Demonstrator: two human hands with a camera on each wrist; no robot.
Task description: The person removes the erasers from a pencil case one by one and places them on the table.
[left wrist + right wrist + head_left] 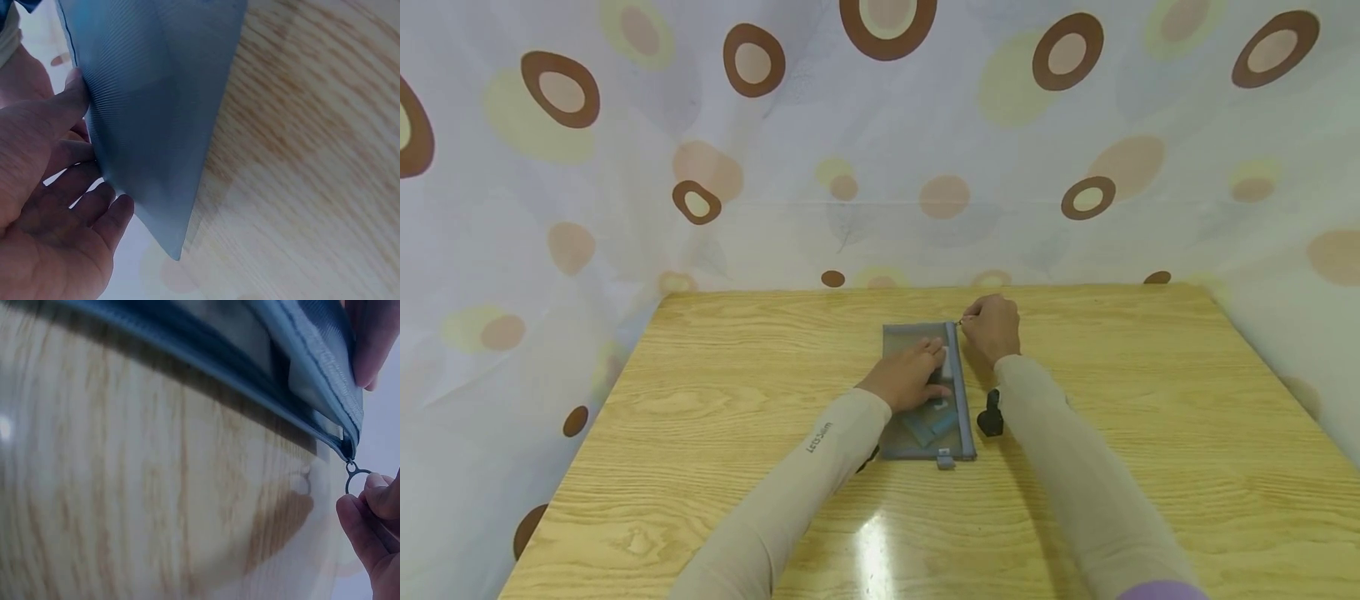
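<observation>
A grey-blue mesh zipper pouch (917, 333) lies on the table in the head view, with several items showing faintly through it, including bluish pieces (928, 427) and a pale one. My left hand (910, 375) rests on the pouch with its fingers spread. The left wrist view shows that hand's fingers against the pouch (156, 112). At the pouch's far right corner, my right hand (992, 327) pinches the ring-shaped zipper pull (348, 481) between thumb and finger. The two zipper edges (312, 369) stand apart in the right wrist view.
The wooden table (737, 375) stretches out around the pouch. Behind it and at both sides hangs a pale curtain (887, 150) with brown and beige spots. A small fabric tab (945, 460) sticks out at the pouch's near end.
</observation>
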